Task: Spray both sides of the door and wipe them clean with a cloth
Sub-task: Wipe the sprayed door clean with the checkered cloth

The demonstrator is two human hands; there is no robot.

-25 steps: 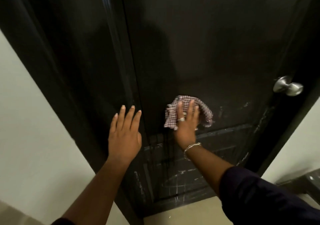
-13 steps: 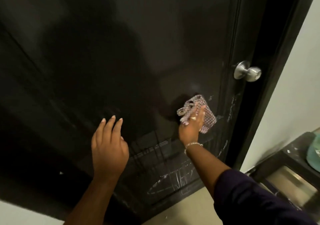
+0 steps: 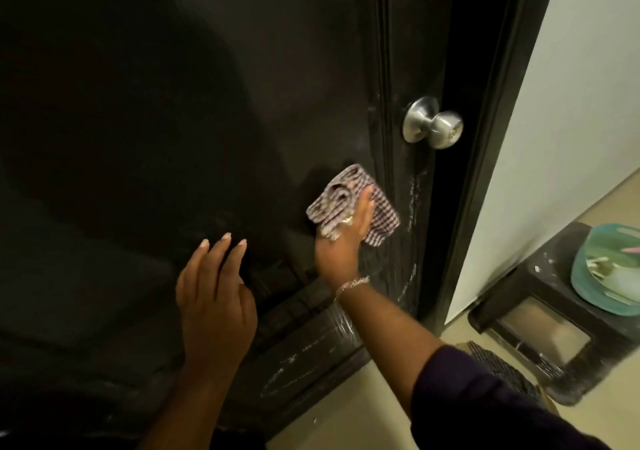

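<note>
Wiping: right hand (image 3: 341, 247) pressed cloth (image 3: 349, 204) flat on door (image 3: 173, 103), fingers (image 3: 363, 207) straight.
Left hand (image 3: 214, 297): fingers extended, holding nothing.

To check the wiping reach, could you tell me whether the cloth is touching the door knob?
Apart. The head view shows the cloth under the right hand, with dark door between it and the knob.

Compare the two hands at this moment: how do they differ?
The right hand presses a checked cloth flat on the door; the left hand holds nothing. The right wears a bracelet, while the left wrist is bare. The right sits nearer the knob. Both have straight fingers.
</note>
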